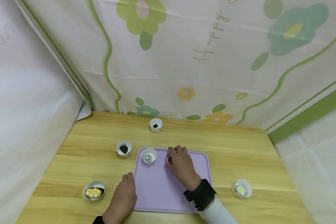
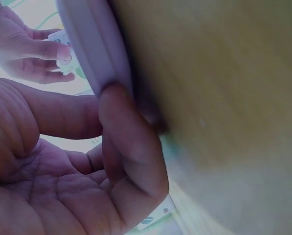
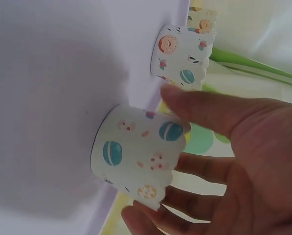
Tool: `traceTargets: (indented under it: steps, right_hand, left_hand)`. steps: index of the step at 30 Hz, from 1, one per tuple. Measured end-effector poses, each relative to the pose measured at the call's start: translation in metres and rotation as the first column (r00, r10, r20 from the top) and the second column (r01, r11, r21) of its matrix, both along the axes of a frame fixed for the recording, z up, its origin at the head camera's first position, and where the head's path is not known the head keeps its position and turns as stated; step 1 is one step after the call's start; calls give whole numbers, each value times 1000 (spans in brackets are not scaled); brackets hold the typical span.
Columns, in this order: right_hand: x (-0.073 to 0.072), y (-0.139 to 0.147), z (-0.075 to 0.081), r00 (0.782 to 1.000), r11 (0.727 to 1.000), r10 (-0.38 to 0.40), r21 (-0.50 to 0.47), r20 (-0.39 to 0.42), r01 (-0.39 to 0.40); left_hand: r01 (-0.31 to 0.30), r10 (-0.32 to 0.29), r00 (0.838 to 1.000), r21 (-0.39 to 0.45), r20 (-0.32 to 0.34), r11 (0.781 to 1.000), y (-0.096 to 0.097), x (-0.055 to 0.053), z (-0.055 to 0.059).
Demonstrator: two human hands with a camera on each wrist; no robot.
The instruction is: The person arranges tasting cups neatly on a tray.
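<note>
My left hand (image 1: 123,194) holds the left edge of a lilac tray (image 1: 156,193); in the left wrist view, thumb and curled fingers (image 2: 131,137) pinch its rim. Over the tray's far part, my right hand (image 1: 182,165) grips a paper cup (image 3: 136,152) printed with macarons and donuts. Its thumb is at the scalloped rim and the other fingers are round the far side. Something red (image 1: 170,160) shows inside that cup, mostly covered by the hand. Left of it on the tray stands a second paper cup (image 1: 152,151) with a white and dark round piece inside.
On the wooden table (image 1: 226,149), a paper cup with a yellow-topped piece (image 1: 93,192) stands left. Two cups with black pieces, one nearer (image 1: 123,149) and one farther (image 1: 155,125), stand behind. Another cup (image 1: 242,188) is on the right. Patterned cloth (image 1: 168,68) hangs behind.
</note>
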State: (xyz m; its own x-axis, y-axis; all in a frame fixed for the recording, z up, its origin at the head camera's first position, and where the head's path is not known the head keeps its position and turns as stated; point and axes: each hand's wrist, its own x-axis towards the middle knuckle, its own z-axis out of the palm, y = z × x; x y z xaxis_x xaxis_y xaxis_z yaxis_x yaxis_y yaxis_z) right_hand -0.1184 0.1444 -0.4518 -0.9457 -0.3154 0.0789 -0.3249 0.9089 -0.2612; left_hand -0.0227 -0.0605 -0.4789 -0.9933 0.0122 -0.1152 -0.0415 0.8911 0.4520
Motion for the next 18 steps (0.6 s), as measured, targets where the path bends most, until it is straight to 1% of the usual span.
traceTargets:
  steps: [3,6,15,18]
  right_hand:
    - [0,2,4,1000,1000,-17,-6,24,18]
    - [-1,7,7,999,999,-44,-5,22,44]
    - [-1,22,10,994,994,-109,6,-7,109]
    - [0,31,12,990,991,-137,7,-31,137]
  left_hand:
    - [2,-2,1000,4,16,1000,0,0,1]
    - [6,-7,1000,7,16,1000,1,1,2]
    - [19,-19,999,0,-47,1000,0,2,1]
    - [25,-24,998,3,-58,1000,0,2,2]
